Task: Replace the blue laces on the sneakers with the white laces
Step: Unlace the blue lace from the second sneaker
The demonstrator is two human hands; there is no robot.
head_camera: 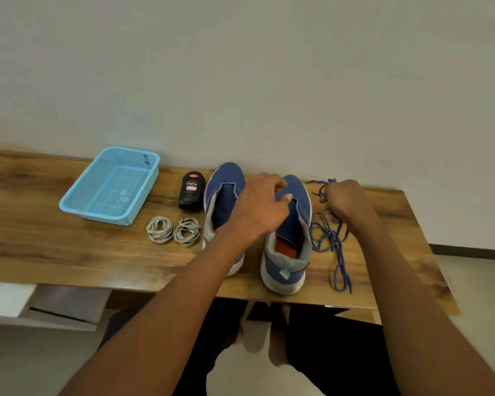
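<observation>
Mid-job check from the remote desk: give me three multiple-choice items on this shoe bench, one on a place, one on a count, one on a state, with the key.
1. Where does the black bottle stand?
A. Between the blue basket and the left sneaker
B. Inside the basket
C. Right of the loose blue laces

2. How many white lace bundles lie on the table?
A. One
B. Two
C. Four

3. What is the right hand doing?
A. Resting flat on the table
B. Holding the bottle
C. Gripping the blue laces

Key: 1 A, the bottle sits beside the left sneaker's toe. 2 B, two coils lie side by side. 3 C, its fingers curl round the strands; the left hand is at the right sneaker.
</observation>
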